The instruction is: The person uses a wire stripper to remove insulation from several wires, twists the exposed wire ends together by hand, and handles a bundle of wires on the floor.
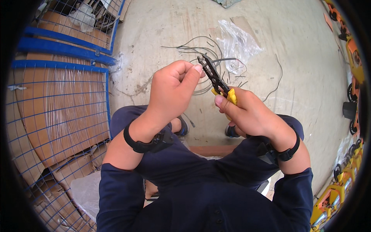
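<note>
My right hand (pixel 251 112) is wrapped round the yellow handles of a wire stripper (pixel 215 79), whose black jaws point up and to the left. Beside those jaws, my left hand (pixel 174 85) is closed in a pinch, thumb against forefinger. What its fingertips hold is too small to make out. A dark grey cable (pixel 228 59) shows just right of the jaws; whether it passes through them or lies behind, I cannot tell. Beneath both hands, a loose coil of grey cable (pixel 220 48) rests on the concrete floor.
Short cable offcuts (pixel 241 84) are scattered by the coil, near a crumpled clear plastic bag (pixel 239 42). A blue wire-mesh cage (pixel 58 67) with cardboard (pixel 73 112) stands on the left. Yellow and orange wheeled machines (pixel 328 205) line the right edge. A single wire (pixel 281 73) curves across the floor.
</note>
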`<action>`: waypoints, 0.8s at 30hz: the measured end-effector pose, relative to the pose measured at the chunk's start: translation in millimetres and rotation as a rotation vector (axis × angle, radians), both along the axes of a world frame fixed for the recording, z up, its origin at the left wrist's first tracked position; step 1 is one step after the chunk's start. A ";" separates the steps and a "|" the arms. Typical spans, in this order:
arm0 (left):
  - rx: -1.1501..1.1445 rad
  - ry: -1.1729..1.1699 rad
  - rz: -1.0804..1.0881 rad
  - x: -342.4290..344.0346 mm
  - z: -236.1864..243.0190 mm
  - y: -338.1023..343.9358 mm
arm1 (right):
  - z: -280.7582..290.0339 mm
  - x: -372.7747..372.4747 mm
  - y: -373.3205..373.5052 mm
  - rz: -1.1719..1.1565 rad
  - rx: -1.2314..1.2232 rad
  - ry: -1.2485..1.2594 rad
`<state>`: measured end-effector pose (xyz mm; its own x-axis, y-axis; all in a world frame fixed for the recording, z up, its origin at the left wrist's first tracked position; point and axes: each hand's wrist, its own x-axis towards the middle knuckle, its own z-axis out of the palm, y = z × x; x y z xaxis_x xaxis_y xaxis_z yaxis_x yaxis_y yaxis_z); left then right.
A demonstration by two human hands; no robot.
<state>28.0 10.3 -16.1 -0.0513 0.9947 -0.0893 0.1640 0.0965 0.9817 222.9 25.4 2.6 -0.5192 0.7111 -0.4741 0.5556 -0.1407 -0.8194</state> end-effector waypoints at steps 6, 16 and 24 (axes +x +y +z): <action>-0.010 0.007 -0.002 0.8 0.0 0.4 | -1.8 1.2 0.4 -0.004 -0.030 -0.006; -0.013 0.104 -0.020 1.0 -1.5 -0.3 | 1.0 2.2 0.5 0.020 -0.004 -0.005; -0.002 0.104 -0.024 0.1 -0.4 -0.6 | 0.0 0.7 -0.1 0.046 0.098 -0.026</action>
